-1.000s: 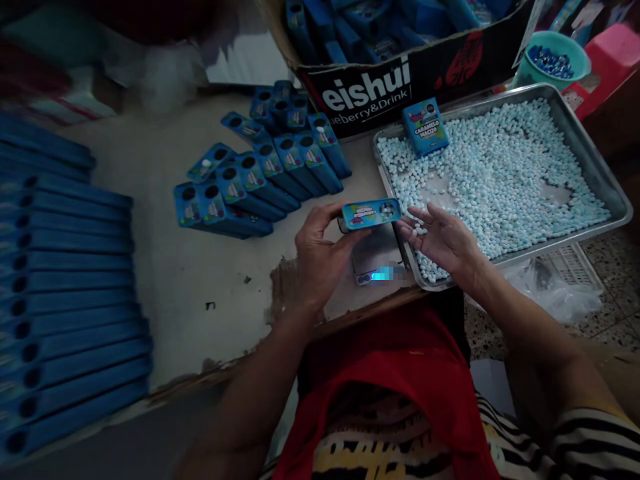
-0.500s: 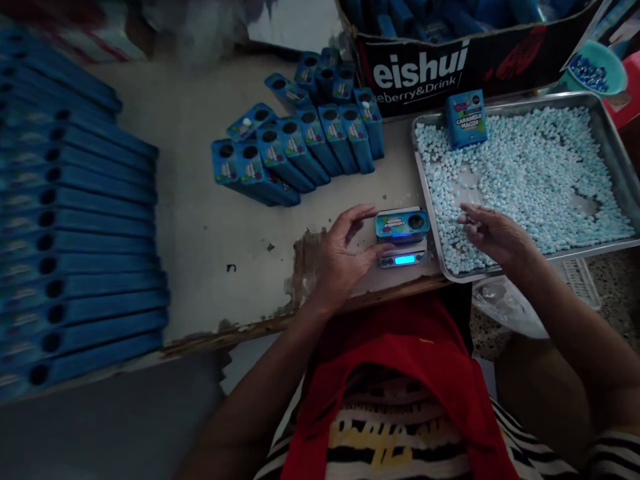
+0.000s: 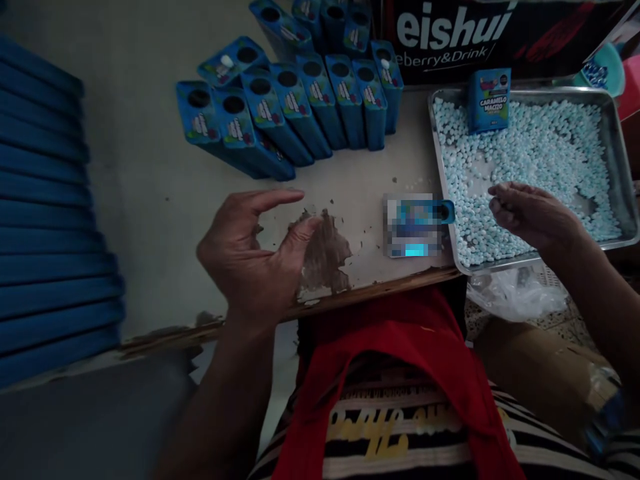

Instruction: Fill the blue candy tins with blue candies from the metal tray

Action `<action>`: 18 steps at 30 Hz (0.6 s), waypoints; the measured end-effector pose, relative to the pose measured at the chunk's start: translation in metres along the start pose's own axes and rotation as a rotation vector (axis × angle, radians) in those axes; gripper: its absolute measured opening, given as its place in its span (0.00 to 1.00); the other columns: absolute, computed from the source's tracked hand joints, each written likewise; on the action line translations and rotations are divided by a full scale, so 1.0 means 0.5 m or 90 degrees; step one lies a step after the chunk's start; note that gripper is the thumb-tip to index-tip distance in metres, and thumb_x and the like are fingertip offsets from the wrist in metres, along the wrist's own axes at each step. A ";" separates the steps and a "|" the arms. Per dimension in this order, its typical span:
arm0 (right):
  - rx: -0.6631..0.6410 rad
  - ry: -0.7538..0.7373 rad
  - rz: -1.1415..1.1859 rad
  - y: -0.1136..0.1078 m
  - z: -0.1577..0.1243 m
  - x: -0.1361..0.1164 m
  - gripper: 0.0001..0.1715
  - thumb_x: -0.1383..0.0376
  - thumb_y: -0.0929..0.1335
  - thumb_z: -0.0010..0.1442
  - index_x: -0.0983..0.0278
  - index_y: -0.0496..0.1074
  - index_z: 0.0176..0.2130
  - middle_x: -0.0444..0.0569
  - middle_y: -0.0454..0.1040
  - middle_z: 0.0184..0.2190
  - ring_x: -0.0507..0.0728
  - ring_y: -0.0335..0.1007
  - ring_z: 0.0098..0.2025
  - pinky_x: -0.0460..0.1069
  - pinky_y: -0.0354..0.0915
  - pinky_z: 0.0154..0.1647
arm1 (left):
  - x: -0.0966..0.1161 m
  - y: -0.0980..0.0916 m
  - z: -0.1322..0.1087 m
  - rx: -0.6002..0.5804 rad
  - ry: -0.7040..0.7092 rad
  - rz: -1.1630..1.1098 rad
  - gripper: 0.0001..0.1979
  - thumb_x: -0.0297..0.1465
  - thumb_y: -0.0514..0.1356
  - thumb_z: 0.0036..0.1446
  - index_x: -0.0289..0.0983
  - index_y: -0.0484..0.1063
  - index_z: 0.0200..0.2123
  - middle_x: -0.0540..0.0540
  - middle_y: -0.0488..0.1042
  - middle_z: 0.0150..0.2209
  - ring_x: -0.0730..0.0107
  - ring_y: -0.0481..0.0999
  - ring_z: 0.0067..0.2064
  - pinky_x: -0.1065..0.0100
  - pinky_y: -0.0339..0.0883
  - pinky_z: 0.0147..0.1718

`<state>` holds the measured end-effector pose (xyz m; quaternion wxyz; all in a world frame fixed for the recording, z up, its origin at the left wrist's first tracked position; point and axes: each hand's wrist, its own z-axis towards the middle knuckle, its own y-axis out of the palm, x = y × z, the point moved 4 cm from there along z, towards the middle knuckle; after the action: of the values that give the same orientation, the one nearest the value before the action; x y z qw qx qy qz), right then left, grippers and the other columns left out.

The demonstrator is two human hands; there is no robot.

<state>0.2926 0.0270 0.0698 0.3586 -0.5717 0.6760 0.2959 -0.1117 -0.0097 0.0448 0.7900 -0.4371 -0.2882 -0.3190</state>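
Note:
My left hand (image 3: 260, 247) hangs over the table with thumb and index finger curved apart, nothing between them. To its right, a small scale with a lit blue display (image 3: 414, 250) carries a blue candy box (image 3: 444, 212); much of both is pixelated. My right hand (image 3: 535, 213) is over the metal tray (image 3: 623, 207), its fingertips pinched together; whatever they hold, if anything, is too small to make out. Pale blue candies (image 3: 550, 140) cover much of the tray. An upright blue box labelled Caramelo Macizo (image 3: 490, 101) stands among them.
Several blue boxes with round dark holes (image 3: 287, 100) stand behind my left hand. A long row of blue boxes (image 3: 50, 220) fills the left side. A black carton (image 3: 450, 40) and a turquoise bowl (image 3: 614, 73) sit at the back. The table's front edge (image 3: 380, 290) is worn.
My left hand has let go of the box on the scale and moved left. My right hand stays pinched over the tray. The view has shifted.

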 end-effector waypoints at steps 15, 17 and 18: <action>-0.164 -0.147 -0.188 0.129 -0.087 -0.088 0.12 0.59 0.82 0.66 0.64 0.84 0.41 0.43 0.76 0.27 0.48 0.65 0.25 0.44 0.61 0.24 | 0.019 0.051 -0.021 -0.166 -0.017 -0.144 0.25 0.33 0.76 0.61 0.43 0.79 0.61 0.45 0.85 0.56 0.54 0.86 0.59 0.51 0.79 0.63; -0.182 -0.155 -0.196 0.140 -0.092 -0.086 0.13 0.57 0.82 0.66 0.64 0.84 0.41 0.44 0.76 0.26 0.48 0.64 0.25 0.44 0.60 0.23 | 0.028 0.067 -0.024 -0.191 -0.011 -0.149 0.29 0.33 0.77 0.60 0.46 0.77 0.63 0.46 0.85 0.58 0.54 0.85 0.60 0.50 0.79 0.64; -0.185 -0.158 -0.197 0.143 -0.093 -0.085 0.13 0.57 0.82 0.65 0.64 0.84 0.41 0.44 0.76 0.26 0.49 0.64 0.25 0.45 0.61 0.23 | 0.032 0.076 -0.026 -0.201 -0.013 -0.150 0.31 0.32 0.77 0.60 0.46 0.75 0.64 0.45 0.84 0.58 0.54 0.85 0.61 0.50 0.78 0.65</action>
<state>0.2189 0.0256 0.1306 0.3942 -0.6734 0.4814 0.3994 -0.0704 -0.0094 0.0313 0.6659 -0.5224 -0.2914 -0.4459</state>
